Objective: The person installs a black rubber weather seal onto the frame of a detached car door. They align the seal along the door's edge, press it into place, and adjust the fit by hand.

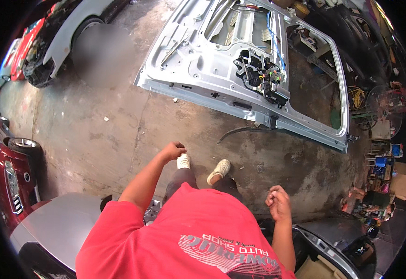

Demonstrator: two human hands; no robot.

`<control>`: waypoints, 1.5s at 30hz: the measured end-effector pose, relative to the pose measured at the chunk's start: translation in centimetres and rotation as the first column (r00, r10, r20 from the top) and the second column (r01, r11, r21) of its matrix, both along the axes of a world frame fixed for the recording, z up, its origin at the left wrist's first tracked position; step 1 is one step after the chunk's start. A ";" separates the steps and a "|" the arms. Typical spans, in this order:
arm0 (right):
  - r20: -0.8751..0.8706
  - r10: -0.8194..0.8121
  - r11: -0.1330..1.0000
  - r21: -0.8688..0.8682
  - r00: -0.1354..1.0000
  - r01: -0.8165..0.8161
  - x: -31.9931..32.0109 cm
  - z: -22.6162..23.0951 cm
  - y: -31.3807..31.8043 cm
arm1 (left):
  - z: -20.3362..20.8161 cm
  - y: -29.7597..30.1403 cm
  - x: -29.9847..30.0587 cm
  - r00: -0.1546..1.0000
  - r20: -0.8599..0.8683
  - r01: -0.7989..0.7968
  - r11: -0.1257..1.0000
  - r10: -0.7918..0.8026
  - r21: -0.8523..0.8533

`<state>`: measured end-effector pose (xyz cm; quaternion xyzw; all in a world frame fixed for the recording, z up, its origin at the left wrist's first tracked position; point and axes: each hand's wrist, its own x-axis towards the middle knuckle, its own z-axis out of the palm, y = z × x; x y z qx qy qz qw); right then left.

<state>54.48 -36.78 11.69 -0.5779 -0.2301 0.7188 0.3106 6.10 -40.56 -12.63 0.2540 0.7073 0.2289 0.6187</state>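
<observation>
My left hand hangs in front of me with its fingers curled; whether anything is inside them is hidden. Lower right, my right hand is loosely closed, and I see nothing in it. Ahead of both hands, not touched by either, a bare silver car door lies raised above the floor. A black door mechanism with several small coloured parts rests on its inner side. Blue cables run along the door near its window opening, and a thin rod-like piece lies on the panel's left.
Under the door's near edge, a black strip lies on the concrete floor. A dark red car and a grey car stand at the left. To the right are a yellow coil, a fan and cluttered goods.
</observation>
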 end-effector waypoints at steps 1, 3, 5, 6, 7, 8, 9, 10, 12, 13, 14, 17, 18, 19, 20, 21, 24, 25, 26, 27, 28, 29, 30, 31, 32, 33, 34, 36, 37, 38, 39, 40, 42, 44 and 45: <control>0.084 0.083 0.996 -0.023 0.993 -0.082 -0.7 -0.8 0.8 | 0.1 0.0 0.0 1.000 0.005 0.004 1.000 -0.004 -0.006; 0.236 0.264 0.964 -0.092 0.935 -0.249 -2.2 -3.1 3.1 | 0.2 -0.2 -0.7 1.000 0.009 -0.002 1.000 0.002 -0.020; 0.318 0.438 0.899 -0.147 0.841 -0.412 -4.4 -5.7 5.8 | 0.2 -1.5 -1.1 0.999 0.018 -0.045 0.997 0.047 -0.061; 0.403 0.517 0.848 -0.124 0.755 -0.515 -5.6 -7.7 7.2 | 0.0 -2.5 -1.3 0.998 0.013 -0.054 0.995 0.056 -0.089; 0.483 0.576 0.787 -0.112 0.659 -0.607 -6.8 -9.9 8.6 | -0.3 -3.5 -1.4 0.998 0.005 -0.057 0.991 0.058 -0.118; 0.608 0.621 0.690 -0.125 0.494 -0.713 -8.5 -11.8 10.2 | -0.6 -4.9 -1.5 0.997 -0.007 -0.080 0.987 0.079 -0.138; 0.714 0.629 0.575 -0.160 0.308 -0.803 -10.3 -13.7 12.1 | -0.8 -6.4 -1.5 0.995 -0.017 -0.105 0.982 0.103 -0.158; 0.780 0.614 0.480 -0.250 0.119 -0.841 -12.3 -15.8 14.1 | -0.9 -7.7 -1.3 0.989 -0.022 -0.151 0.971 0.149 -0.184; 0.778 0.614 0.361 -0.427 -0.134 -0.829 -16.0 -19.1 18.3 | -0.7 -10.3 -0.5 0.972 -0.036 -0.235 0.939 0.233 -0.251; 0.737 0.648 0.329 -0.500 -0.193 -0.801 -17.6 -20.3 20.5 | -0.6 -11.3 0.0 0.961 -0.046 -0.276 0.918 0.274 -0.285; 0.771 0.605 0.388 -0.504 -0.199 -0.772 -18.1 -22.5 21.9 | -0.5 -12.3 0.9 0.948 -0.053 -0.314 0.897 0.313 -0.310; 0.759 0.618 0.485 -0.574 -0.206 -0.660 -18.1 -28.8 25.3 | -0.2 -14.2 3.7 0.919 -0.076 -0.386 0.838 0.388 -0.386; 0.738 0.642 0.493 -0.606 -0.209 -0.625 -18.2 -29.9 26.2 | 0.1 -14.4 5.0 0.913 -0.083 -0.397 0.822 0.400 -0.409; 0.721 0.649 0.463 -0.627 -0.242 -0.626 -17.9 -30.8 26.7 | 0.2 -14.3 6.2 0.909 -0.089 -0.404 0.807 0.407 -0.432; 0.704 0.656 0.437 -0.649 -0.273 -0.623 -17.4 -31.6 27.1 | 0.1 -13.9 7.1 0.930 -0.096 -0.361 0.837 0.354 -0.411; 0.681 0.677 0.401 -0.661 -0.281 -0.634 -16.9 -32.1 27.2 | 0.2 -13.2 7.8 0.937 -0.092 -0.344 0.839 0.337 -0.422; 0.643 0.715 0.330 -0.656 -0.274 -0.679 -15.3 -33.2 27.8 | 0.0 -9.6 9.8 0.963 -0.059 -0.265 0.872 0.264 -0.411; 0.657 0.706 0.328 -0.633 -0.264 -0.701 -15.3 -32.9 27.8 | 0.0 -8.1 10.6 0.971 -0.032 -0.229 0.880 0.238 -0.416; 0.708 0.664 0.358 -0.583 -0.239 -0.729 -16.4 -31.2 27.1 | -0.2 -6.7 11.5 0.974 -0.012 -0.210 0.882 0.226 -0.423; 0.752 0.626 0.396 -0.534 -0.206 -0.747 -16.9 -29.5 26.3 | -1.7 -6.0 12.3 0.980 0.009 -0.178 0.898 0.198 -0.402; 0.745 0.640 0.371 -0.516 -0.191 -0.772 -16.6 -28.5 25.8 | -3.4 -5.3 13.2 0.986 0.029 -0.141 0.914 0.164 -0.381; 0.737 0.653 0.346 -0.496 -0.175 -0.796 -15.9 -27.9 25.6 | -4.4 -3.9 14.3 0.952 0.160 -0.183 0.906 0.260 -0.381; 0.720 0.682 0.328 -0.461 -0.131 -0.825 -15.0 -27.4 25.4 | -4.9 -2.3 15.4 0.891 0.285 -0.231 0.893 0.354 -0.385; 0.698 0.711 0.319 -0.426 -0.084 -0.847 -13.9 -27.0 25.3 | -4.8 -0.3 16.2 0.853 0.352 -0.209 0.871 0.385 -0.445; 0.660 0.751 0.319 -0.376 -0.010 -0.870 -12.8 -26.4 25.2 | -4.5 1.5 17.0 0.807 0.413 -0.186 0.846 0.422 -0.500; 0.627 0.778 0.315 -0.330 0.043 -0.890 -12.7 -24.9 25.1 | -5.1 2.4 18.2 0.755 0.470 -0.186 0.836 0.457 -0.516; 0.588 0.804 0.311 -0.283 0.092 -0.907 -12.9 -23.2 25.0 | -5.9 3.0 19.3 0.698 0.524 -0.183 0.829 0.488 -0.528; 0.469 0.868 0.320 -0.277 0.163 -0.906 -12.2 -21.8 25.7 | -7.2 4.7 21.2 0.500 0.604 -0.272 0.775 0.621 -0.570; 0.406 0.892 0.329 -0.278 0.200 -0.902 -12.0 -21.3 26.1 | -7.6 5.3 21.5 0.389 0.633 -0.306 0.742 0.669 -0.596; 0.340 0.909 0.341 -0.274 0.241 -0.899 -11.9 -20.8 26.5 | -7.9 5.5 21.5 0.243 0.686 -0.396 0.716 0.685 -0.575; 0.276 0.920 0.354 -0.273 0.280 -0.895 -12.1 -20.0 27.1 | -7.8 6.0 21.4 0.091 0.734 -0.482 0.675 0.673 -0.559; 0.212 0.923 0.372 -0.272 0.322 -0.887 -12.1 -19.4 27.6 | -7.4 6.9 21.1 -0.056 0.772 -0.557 0.622 0.633 -0.550; 0.131 0.931 0.365 -0.261 0.342 -0.894 -12.0 -19.0 28.4 | -5.7 8.6 19.4 -0.171 0.820 -0.667 0.549 0.546 -0.504; 0.080 0.929 0.370 -0.248 0.361 -0.896 -12.1 -18.5 28.9 | -4.0 9.7 18.1 -0.197 0.822 -0.725 0.485 0.534 -0.488; 0.067 0.925 0.379 -0.243 0.374 -0.893 -12.3 -18.4 29.0 | -3.5 9.9 17.6 -0.171 0.800 -0.734 0.468 0.575 -0.493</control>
